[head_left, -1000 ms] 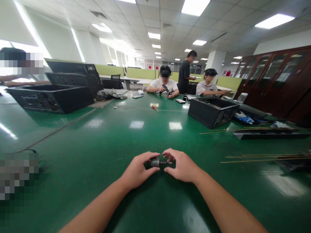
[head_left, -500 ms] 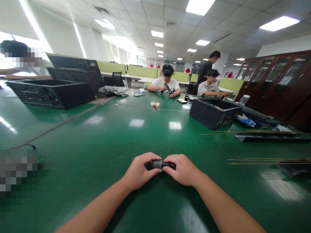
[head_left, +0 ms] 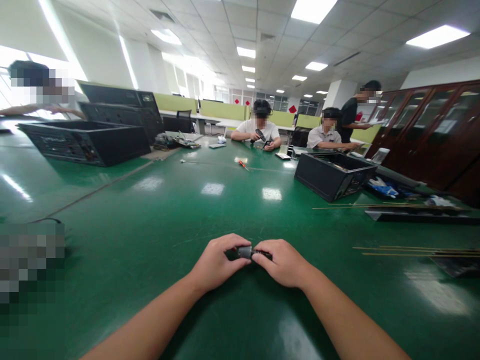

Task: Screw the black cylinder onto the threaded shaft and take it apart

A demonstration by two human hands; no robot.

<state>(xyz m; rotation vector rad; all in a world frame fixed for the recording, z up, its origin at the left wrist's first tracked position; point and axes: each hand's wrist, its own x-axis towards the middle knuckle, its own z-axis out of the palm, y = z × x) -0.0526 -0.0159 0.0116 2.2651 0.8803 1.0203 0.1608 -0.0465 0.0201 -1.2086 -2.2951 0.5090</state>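
Note:
Just above the green table, my left hand is closed around a short grey metal-looking cylinder, with dark material showing at its left end. Close beside it, my right hand pinches a slim dark part between thumb and fingers. The two parts lie in one line, end to end. Fingers cover most of both, so I cannot tell whether they are joined. Their exact kind is too small to make out.
A black computer case stands ahead on the right, another case on the left. Beyond my hands lies an orange-handled screwdriver. Thin brass-coloured rods stick out at the right. Several other people sit or stand around the table.
My right fingers cover more of the dark part, and the grey cylinder is slightly tilted. The standing person has moved right. The whole view has shifted a little.

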